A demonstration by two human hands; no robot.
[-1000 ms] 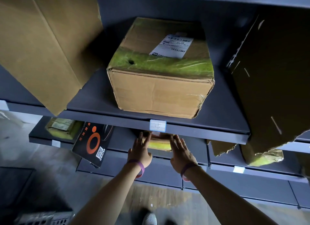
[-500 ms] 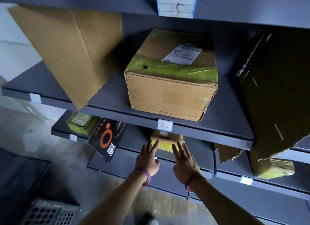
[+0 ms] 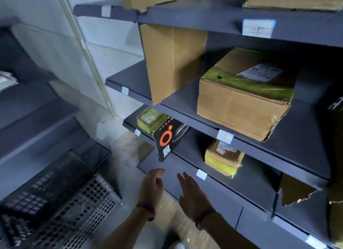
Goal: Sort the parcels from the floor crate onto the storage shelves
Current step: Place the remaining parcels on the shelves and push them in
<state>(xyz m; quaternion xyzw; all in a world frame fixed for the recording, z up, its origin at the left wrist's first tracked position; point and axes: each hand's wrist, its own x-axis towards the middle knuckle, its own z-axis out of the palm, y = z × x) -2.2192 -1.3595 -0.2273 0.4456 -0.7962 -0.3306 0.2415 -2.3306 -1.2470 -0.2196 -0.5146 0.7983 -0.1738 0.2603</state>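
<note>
A small brown parcel with yellow tape (image 3: 223, 158) lies on the lower grey shelf (image 3: 250, 182), under a white shelf label (image 3: 225, 136). My left hand (image 3: 151, 188) and my right hand (image 3: 191, 191) hover empty in front of that shelf's edge, down and left of the parcel, fingers relaxed and touching nothing. A grey slatted floor crate (image 3: 61, 208) sits at the lower left; its contents are too blurred to make out. A large box with green tape (image 3: 245, 98) rests on the shelf above.
A cardboard divider (image 3: 172, 61) stands left of the large box. A black box with an orange ring (image 3: 166, 141) leans off the lower shelf beside a small yellow-taped parcel (image 3: 150, 119). Torn cardboard (image 3: 295, 191) sits lower right. Another dark rack (image 3: 27, 104) stands left.
Both hands have pulled back from the small parcel, which stays on the lower shelf. The view has swung left and back, bringing the floor crate and left rack into sight.
</note>
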